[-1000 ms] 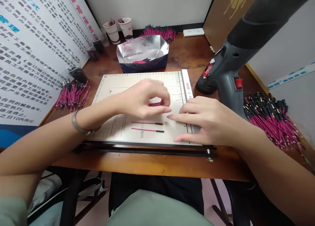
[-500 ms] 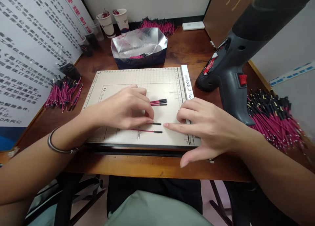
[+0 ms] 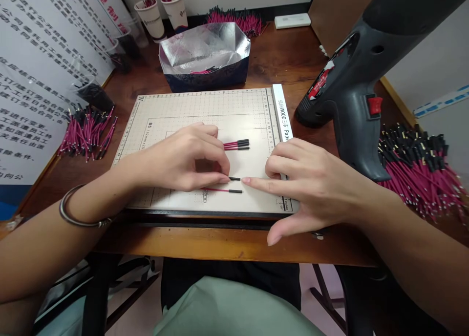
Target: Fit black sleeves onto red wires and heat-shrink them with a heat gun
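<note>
Over the cream gridded board (image 3: 205, 106), my left hand (image 3: 194, 157) pinches a thin wire whose black end (image 3: 235, 179) sticks out past the fingertips. My right hand (image 3: 300, 184) has its index finger stretched out, the tip by that black end, and its thumb spread apart; nothing is held in it. Nearer the board's front edge lies another pink wire with a black end (image 3: 235, 191). Several wires with black ends (image 3: 242, 144) lie together beyond my left fingers, partly hidden by them.
A foil-lined box (image 3: 208, 77) stands behind the board, with paper cups (image 3: 151, 23) farther back. Pink wire piles lie at left (image 3: 88, 133), back (image 3: 236, 21) and right (image 3: 421, 170). A dark heat gun (image 3: 351, 92) with a red trigger leans in from the right.
The camera view has shifted slightly, so the background sits differently. My left fingertips and the wire's black end are still close to my right index fingertip, with little other movement.
</note>
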Motion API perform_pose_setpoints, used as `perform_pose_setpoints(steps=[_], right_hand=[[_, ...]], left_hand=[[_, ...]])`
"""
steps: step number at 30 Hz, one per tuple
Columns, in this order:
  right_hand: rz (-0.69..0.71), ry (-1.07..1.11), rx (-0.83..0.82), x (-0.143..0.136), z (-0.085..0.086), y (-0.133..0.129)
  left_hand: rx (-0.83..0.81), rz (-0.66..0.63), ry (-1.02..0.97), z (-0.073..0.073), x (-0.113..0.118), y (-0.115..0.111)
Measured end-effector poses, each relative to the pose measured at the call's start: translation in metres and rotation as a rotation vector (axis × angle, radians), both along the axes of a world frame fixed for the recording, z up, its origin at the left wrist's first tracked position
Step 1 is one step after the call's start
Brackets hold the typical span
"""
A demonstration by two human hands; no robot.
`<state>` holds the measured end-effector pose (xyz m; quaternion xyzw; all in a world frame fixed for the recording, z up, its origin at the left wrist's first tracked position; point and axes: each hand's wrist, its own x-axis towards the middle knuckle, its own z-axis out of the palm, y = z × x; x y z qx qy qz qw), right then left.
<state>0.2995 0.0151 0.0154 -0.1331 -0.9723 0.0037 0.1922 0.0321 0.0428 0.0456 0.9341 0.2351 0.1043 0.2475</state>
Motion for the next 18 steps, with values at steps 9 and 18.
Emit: perform_pose_setpoints(steps=[9,18], right_hand=[[-0.027,-0.014,0.016,-0.0005,0.0011,-0.0012],[-0.031,-0.028,0.017,-0.0004,-0.0003,-0.0014]], left_hand=[[-0.01,0.007,0.026,-0.0016,-0.001,0.0001],[0.017,-0.03,0.023,-0.001,-0.002,-0.0005]])
